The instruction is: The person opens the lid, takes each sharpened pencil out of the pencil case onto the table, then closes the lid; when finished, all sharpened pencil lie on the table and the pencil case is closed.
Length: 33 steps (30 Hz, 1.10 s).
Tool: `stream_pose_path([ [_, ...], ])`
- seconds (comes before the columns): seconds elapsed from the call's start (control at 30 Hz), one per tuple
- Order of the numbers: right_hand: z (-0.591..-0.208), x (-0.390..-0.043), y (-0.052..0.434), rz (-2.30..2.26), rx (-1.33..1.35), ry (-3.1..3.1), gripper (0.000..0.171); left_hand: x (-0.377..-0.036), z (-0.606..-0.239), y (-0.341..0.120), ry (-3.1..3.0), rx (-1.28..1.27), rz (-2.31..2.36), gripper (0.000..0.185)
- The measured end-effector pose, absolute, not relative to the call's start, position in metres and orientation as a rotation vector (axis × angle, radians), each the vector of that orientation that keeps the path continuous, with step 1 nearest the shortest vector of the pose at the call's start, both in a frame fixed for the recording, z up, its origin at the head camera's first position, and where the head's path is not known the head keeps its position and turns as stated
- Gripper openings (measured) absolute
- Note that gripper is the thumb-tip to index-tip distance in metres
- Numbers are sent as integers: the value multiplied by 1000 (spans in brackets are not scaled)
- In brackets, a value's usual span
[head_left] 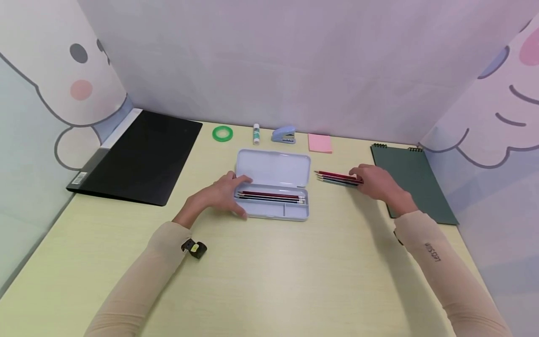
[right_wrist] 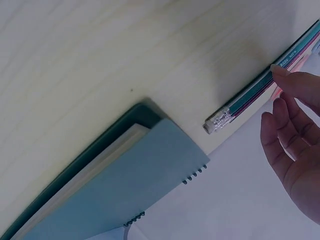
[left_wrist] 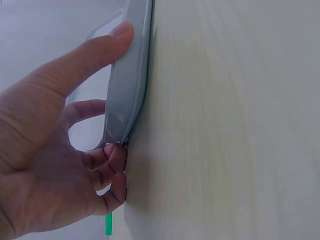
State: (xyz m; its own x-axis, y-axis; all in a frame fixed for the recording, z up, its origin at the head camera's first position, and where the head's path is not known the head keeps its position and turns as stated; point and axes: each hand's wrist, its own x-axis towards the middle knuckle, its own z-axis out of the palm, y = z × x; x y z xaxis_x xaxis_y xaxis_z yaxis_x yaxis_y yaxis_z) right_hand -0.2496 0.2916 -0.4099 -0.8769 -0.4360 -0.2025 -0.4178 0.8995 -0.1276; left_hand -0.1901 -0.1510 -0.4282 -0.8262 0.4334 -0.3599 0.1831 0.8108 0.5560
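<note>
While your left hand (head_left: 221,192) curls thumb and fingers around the left end of the one open pencil case (head_left: 273,174), two pencils (head_left: 271,196) lie in its tray at the bench (head_left: 269,281) centre. Your right hand (head_left: 376,182), fingers nearly straight, touches three loose pencils (head_left: 337,178) just right of the case, gripping none. Only the right wrist view shows their eraser ends (right_wrist: 218,120) beside the one green notebook (right_wrist: 125,185); only the head view shows the tray's contents.

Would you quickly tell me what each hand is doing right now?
Left hand: grips the end of the open pencil case, thumb and fingers round its edge.
Right hand: open, fingertips touching the loose pencils on the table.
</note>
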Motion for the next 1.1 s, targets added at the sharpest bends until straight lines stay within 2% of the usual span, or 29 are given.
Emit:
stream_pose_path([
  [0.7,-407,-251,293,-187,-610,2836,40,-190,-428,-150,2514,451,701,99],
  [0.9,-398,-250,276,-347,-694,2822,44,-190,-428,-151,2515,458,708,99],
  [1.1,-391,-248,238,-544,-799,2757,48,-190,-428,-151,2515,454,711,100],
])
